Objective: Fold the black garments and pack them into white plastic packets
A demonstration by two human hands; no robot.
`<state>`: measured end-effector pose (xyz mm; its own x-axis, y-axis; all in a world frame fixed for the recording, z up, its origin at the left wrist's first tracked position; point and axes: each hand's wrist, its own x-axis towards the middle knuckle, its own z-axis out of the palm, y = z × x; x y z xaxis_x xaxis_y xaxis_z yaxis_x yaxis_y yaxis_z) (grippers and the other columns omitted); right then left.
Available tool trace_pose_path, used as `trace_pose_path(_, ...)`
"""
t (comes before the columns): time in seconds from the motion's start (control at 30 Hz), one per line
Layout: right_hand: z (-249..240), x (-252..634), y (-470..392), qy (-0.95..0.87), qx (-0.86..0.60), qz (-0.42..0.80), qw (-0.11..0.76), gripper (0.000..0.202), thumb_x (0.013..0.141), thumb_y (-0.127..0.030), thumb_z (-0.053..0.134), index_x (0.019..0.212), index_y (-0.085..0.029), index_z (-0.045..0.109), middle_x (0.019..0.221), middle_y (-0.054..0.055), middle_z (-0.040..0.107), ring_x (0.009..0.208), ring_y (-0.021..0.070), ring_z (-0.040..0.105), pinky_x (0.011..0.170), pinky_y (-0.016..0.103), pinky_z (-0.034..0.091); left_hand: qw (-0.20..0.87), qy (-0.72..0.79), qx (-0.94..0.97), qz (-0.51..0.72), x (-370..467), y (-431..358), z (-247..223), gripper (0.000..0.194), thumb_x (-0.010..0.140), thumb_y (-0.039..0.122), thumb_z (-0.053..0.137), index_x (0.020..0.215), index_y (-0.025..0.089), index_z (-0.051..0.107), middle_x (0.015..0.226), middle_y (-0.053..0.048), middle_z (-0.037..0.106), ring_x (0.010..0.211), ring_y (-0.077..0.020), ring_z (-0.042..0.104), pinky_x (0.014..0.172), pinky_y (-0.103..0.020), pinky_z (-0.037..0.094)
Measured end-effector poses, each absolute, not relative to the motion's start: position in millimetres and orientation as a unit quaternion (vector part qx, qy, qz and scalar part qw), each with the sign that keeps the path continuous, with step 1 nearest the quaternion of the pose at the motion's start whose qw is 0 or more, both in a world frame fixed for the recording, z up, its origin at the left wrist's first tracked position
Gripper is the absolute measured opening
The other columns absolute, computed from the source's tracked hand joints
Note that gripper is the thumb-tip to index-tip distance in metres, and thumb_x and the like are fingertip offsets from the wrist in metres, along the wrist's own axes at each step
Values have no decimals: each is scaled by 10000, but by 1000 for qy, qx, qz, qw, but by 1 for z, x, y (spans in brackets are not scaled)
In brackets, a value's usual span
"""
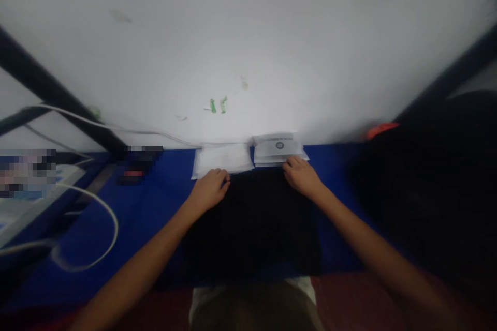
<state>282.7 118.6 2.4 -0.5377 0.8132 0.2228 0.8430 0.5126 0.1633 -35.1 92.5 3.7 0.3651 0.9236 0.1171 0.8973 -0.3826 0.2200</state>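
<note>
A black cloth (256,227) lies spread on the blue table surface (151,217) in front of me. My left hand (212,186) is at its far left corner, fingers bent and closed on the cloth's edge. At the far right corner my right hand (301,173) has its fingers curled together on the cloth. Just beyond the left hand lies a stack of white translucent packets (223,158). A second stack of white packets (275,147), with dark print and a round logo, lies beyond the right hand, close to its fingertips.
A white wall (248,51) stands behind the table. At the left are a white cable (114,217), a white box-like object (23,212) and a blurred dark item (137,165). A large black mass (427,191) fills the right, with an orange piece (382,129) near it.
</note>
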Motion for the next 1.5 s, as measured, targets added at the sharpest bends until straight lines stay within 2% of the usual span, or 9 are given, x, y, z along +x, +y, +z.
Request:
trace_pose_path(0.23, 20, 299, 112, -859, -485, -125, 103, 158, 942, -179, 478, 950, -140, 630, 1024, 147, 597, 953, 283, 525, 845, 386, 453, 3, 552, 812, 192, -30, 90, 23, 121, 967, 243, 483, 990, 195, 591, 979, -70, 639, 962, -234, 591, 682, -300, 472)
trace_pose_path(0.4, 37, 325, 77, -873, -436, -65, 208, 146, 939, -200, 494, 999, -183, 627, 1075, 127, 601, 963, 275, 551, 854, 430, 497, -43, 376, 868, 320, -30, 62, 35, 80, 936, 153, 524, 980, 168, 589, 1008, -82, 668, 1001, -219, 597, 896, -373, 488)
trace_pose_path(0.5, 37, 337, 43, -892, -409, -13, 192, 149, 935, -191, 502, 1004, -193, 634, 1145, 134, 587, 1046, 276, 565, 888, 432, 515, 12, 294, 917, 270, -31, 28, 34, 116, 919, 104, 529, 989, 168, 597, 1012, -78, 680, 1009, -216, 605, 906, -378, 477)
trace_pose_path(0.7, 18, 339, 9, -902, -410, 40, 127, 133, 884, -167, 561, 942, -209, 673, 1159, 120, 605, 1061, 281, 608, 885, 461, 545, 89, 289, 940, 157, -28, -11, 19, 134, 938, 144, 517, 986, 186, 635, 983, -64, 674, 960, -213, 621, 856, -366, 492)
trace_pose_path(0.9, 24, 328, 12, -904, -402, 32, 140, 192, 943, -249, 546, 1061, -201, 690, 1200, 134, 624, 1116, 285, 615, 933, 484, 544, 34, 462, 842, 276, -60, -12, 5, 129, 961, 278, 540, 1017, 199, 625, 981, -77, 669, 959, -236, 625, 872, -398, 506)
trace_pose_path(1.0, 24, 320, 12, -911, -381, 29, 158, 320, 940, -309, 583, 1238, -206, 639, 1342, 140, 592, 1230, 296, 577, 1009, 495, 514, 36, 642, 720, 260, -89, -18, -8, 353, 893, 520, 595, 1042, 201, 611, 1021, -100, 668, 960, -292, 640, 828, -445, 533)
trace_pose_path(1.1, 16, 311, 16, -918, -363, 39, 156, 513, 918, -371, 635, 1391, -202, 533, 1444, 148, 526, 1317, 305, 517, 1062, 500, 479, 130, 726, 635, 231, -108, -25, -22, 559, 820, 638, 613, 1153, 191, 580, 1091, -110, 683, 984, -307, 671, 818, -432, 548)
trace_pose_path(1.27, 4, 305, 26, -920, -357, 38, 157, 571, 915, -405, 645, 1426, -198, 498, 1448, 159, 522, 1321, 315, 514, 1064, 526, 471, 244, 706, 625, 228, -115, -22, -26, 369, 851, 586, 537, 821, 225, 610, 751, 1, 668, 716, -211, 640, 671, -307, 508)
trace_pose_path(1.5, 8, 309, 28, -911, -377, 30, 166, 504, 949, -415, 600, 1386, -176, 527, 1440, 162, 523, 1318, 309, 512, 1065, 523, 473, 192, 737, 575, 299, -146, 5, 9, 276, 759, 479, 547, 676, 216, 555, 609, 42, 552, 601, -157, 517, 567, -246, 417)
